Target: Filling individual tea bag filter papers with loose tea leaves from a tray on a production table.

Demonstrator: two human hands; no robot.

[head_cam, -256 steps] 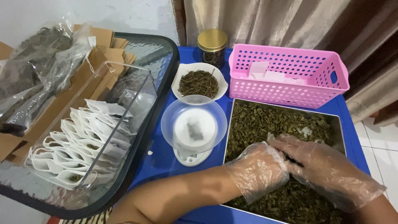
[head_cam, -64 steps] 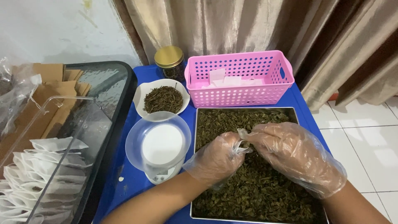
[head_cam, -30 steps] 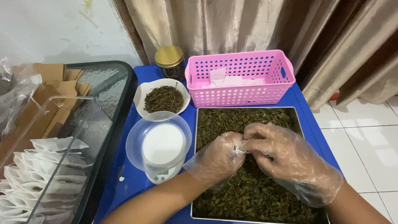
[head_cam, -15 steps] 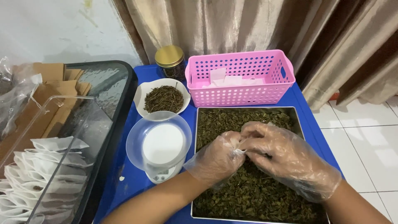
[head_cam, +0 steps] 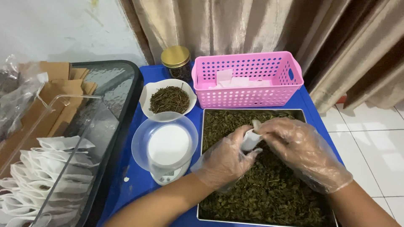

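Item 1: fingertips (head_cam: 252,148) of left hand (head_cam: 225,162), in clear plastic glove, pinched shut on small white filter pouch (head_cam: 251,139); pouch upright-ish, mouth up, held just above the leaf bed, centre-left of tray. Item 2: right hand (head_cam: 305,153), also gloved, fingers curled closed at pouch's top edge, touching it; both hands meet over the pouch. Item 3: metal tray (head_cam: 202,168), rectangular, shallow, filled w/ dried dark-green leaves (head_cam: 269,197); both forearms enter from bottom edge of view, over tray. Item 4: small white digital scale (head_cam: 168,174), just left of tray, w/ clear round bowl (head_cam: 164,141) on top; bowl looks empty. Item 5: white ceramic bowl (head_cam: 145,94) behind scale, holding dark dried strands/twigs (head_cam: 169,99). Item 6: glass jar w/ gold lid (head_cam: 175,56), behind that bowl, touching or just beside pink basket. Item 7: pink perforated plastic basket (head_cam: 248,90), behind tray, w/ a few white pouches/papers (head_cam: 229,79) inside. All above on blue tabletop (head_cam: 139,180). Item 8: far left, dark-rimmed glass surface (head_cam: 113,84); on it a clear plastic box (head_cam: 54,138) w/ row of white empty pouches (head_cam: 46,168), brown paper packets (head_cam: 54,84) behind, clear plastic bags (head_cam: 21,96) at edge. Backdrop: beige curtain (head_cam: 235,25), white tile floor (head_cam: 370,130) at right.
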